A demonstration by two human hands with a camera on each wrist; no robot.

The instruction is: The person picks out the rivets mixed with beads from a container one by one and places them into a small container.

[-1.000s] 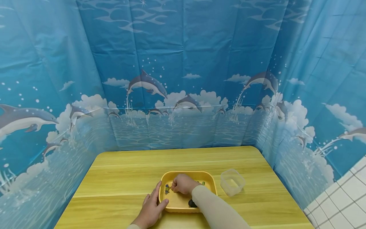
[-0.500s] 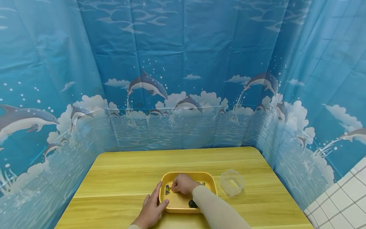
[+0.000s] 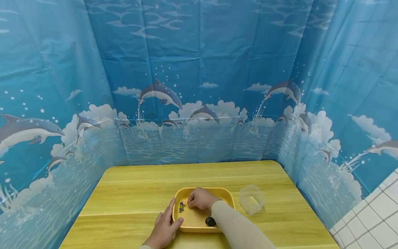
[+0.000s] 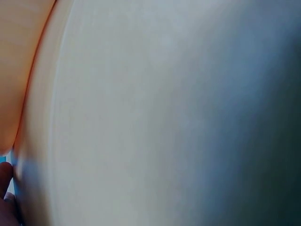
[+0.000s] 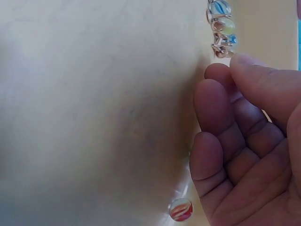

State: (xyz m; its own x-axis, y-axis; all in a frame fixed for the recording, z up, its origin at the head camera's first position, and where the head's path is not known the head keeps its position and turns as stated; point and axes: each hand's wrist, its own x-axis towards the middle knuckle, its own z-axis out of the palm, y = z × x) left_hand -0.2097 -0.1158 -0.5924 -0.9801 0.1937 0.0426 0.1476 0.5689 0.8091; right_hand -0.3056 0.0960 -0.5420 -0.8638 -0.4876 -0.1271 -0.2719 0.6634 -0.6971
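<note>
In the head view, a shallow yellow tray [image 3: 199, 229] stands on the table. My left hand [image 3: 163, 228] grips its left side, thumb over the rim and fingers along the outer wall. My right hand [image 3: 202, 199] reaches inside, thumb and forefinger pinched at the near end of a short row of marbles and rings. In the right wrist view, that row shows a blue-swirled marble [image 5: 220, 8], a yellowish marble [image 5: 225, 26] and a ring [image 5: 220, 49] against the fingertips; the contact is partly hidden. A red-swirled marble [image 5: 180, 209] lies below the hand.
A round black object [image 3: 210, 221] lies in the tray beside my right sleeve. To the tray's right, a clear plastic container [image 3: 252, 200] stands on the yellow wooden table [image 3: 140, 193]. A blue dolphin-print curtain [image 3: 199, 145] borders the table. The left wrist view is mostly blurred.
My right hand has shifted very slightly right, and more of the black object shows. A greenish marble at the tray's right is now mostly behind the sleeve. The left hand stays put.
</note>
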